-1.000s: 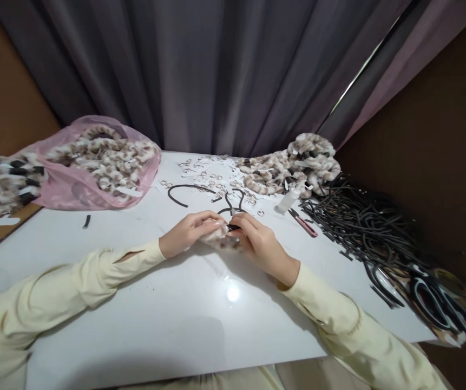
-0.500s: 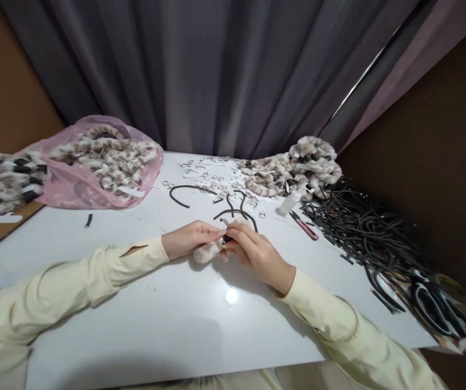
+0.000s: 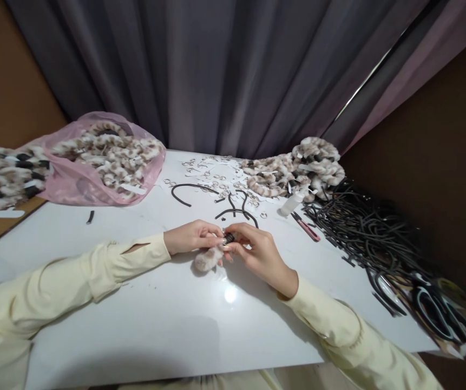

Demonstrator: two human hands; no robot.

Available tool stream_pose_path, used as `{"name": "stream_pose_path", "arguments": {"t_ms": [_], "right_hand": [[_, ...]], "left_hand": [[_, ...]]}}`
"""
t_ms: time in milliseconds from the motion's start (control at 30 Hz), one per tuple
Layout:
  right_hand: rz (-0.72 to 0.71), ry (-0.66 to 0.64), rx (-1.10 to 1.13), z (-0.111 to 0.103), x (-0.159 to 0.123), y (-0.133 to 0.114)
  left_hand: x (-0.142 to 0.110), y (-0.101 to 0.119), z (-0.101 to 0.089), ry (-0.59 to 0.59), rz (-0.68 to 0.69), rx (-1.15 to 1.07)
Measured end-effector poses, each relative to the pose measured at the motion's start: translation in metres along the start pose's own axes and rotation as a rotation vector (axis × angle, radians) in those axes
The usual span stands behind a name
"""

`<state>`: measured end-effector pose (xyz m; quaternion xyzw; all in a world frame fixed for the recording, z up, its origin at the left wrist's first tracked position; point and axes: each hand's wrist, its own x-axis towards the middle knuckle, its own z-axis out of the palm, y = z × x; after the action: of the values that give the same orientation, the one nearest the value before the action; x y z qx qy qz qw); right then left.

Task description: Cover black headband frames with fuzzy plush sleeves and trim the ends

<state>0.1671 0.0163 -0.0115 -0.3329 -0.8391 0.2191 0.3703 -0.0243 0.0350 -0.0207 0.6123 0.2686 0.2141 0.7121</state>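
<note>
Low over the middle of the table, my two hands meet at a short fluffy fur piece (image 3: 207, 260), white with pale brown patches. At its upper end shows a dark ribbed part (image 3: 228, 238). My left hand (image 3: 196, 237) pinches the fur piece near that dark part, fingers pressed together. My right hand (image 3: 259, 252) has its thumb and fingers closed about the dark end; its lower fingertips lie behind the fur. Just beyond the hands lie several black cords (image 3: 236, 212), some curved. The hands partly hide where fur and dark part join.
A pink plastic bag (image 3: 74, 189) of fluffy strips stands at left. More fluffy strips (image 3: 314, 162) lie back right, near a clear bottle (image 3: 291, 202) and pink-handled snips (image 3: 306, 226). Small metal rings (image 3: 216, 177) are scattered behind. Black cords (image 3: 371, 238) and large scissors (image 3: 433, 311) crowd the right.
My right fingers have shifted and spread slightly, so the dark ribbed end now shows between my hands. A pale strip seen above the fingers is out of sight. The fur piece has tilted slightly.
</note>
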Motion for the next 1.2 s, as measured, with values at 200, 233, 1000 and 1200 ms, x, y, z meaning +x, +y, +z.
{"name": "stream_pose_path", "arguments": {"t_ms": [200,233,1000,1200], "right_hand": [[0.027,-0.044,-0.032,0.003,-0.003,-0.002],[0.019,-0.046,-0.030,0.004,-0.004,-0.002],[-0.264,-0.008,0.023,0.001,-0.003,-0.001],[-0.255,-0.001,0.020,0.001,-0.002,-0.002]], "left_hand": [[-0.002,0.004,0.002,0.112,0.024,0.372],[-0.002,0.005,0.002,0.131,0.025,0.410],[0.005,-0.003,-0.004,-0.157,-0.101,-0.278],[0.006,-0.003,-0.003,-0.166,-0.078,-0.296]]}}
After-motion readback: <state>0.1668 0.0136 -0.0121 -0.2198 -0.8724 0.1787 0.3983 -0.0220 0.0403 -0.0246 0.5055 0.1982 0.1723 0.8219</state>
